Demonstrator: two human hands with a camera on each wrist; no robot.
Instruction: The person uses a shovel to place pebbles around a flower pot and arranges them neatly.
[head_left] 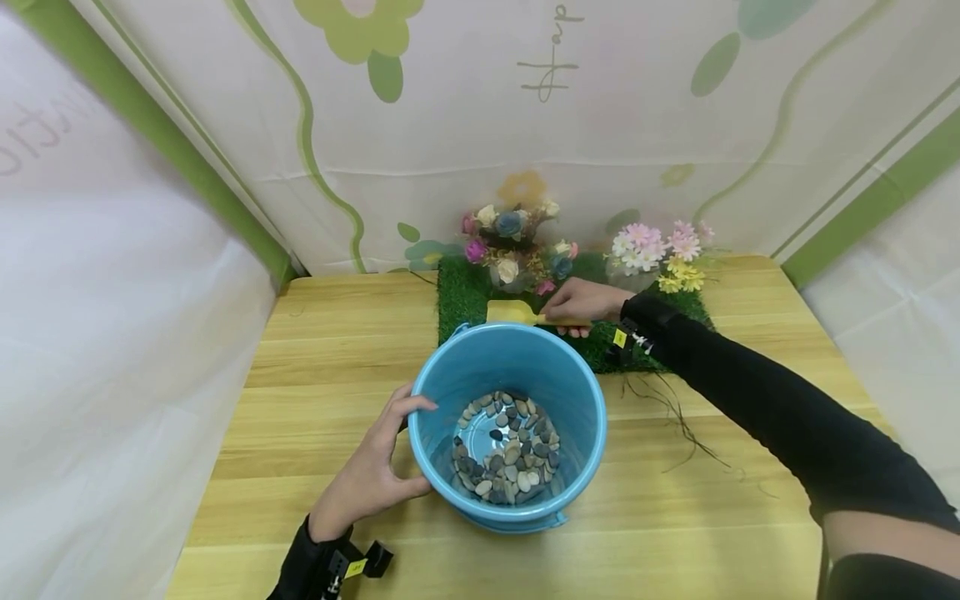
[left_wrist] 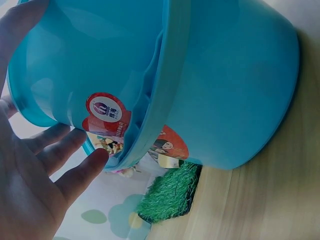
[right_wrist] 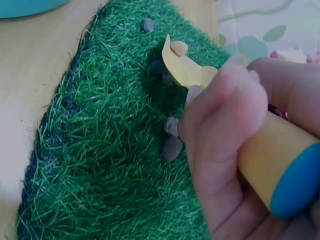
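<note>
A blue bucket (head_left: 592,433) stands on the table with many grey, white and dark pebbles (head_left: 517,454) over its bottom. My left hand (head_left: 375,467) holds the bucket's left rim, the fingertips reaching over the edge. Behind the bucket, my right hand (head_left: 581,302) grips the handle of a small yellow shovel (head_left: 512,312). The right wrist view shows its blade (right_wrist: 187,70) low over green artificial turf (right_wrist: 100,145), with a pale pebble (right_wrist: 179,48) on it. Several grey stones (right_wrist: 172,147) lie on the turf near the blade.
Artificial flowers stand at the back of the turf: a mixed bunch (head_left: 510,242) on the left and a pink, white and yellow bunch (head_left: 660,254) on the right. Thin dry twigs (head_left: 678,421) lie on the wooden table (head_left: 330,375). Printed white curtains (head_left: 480,125) close off the back and sides.
</note>
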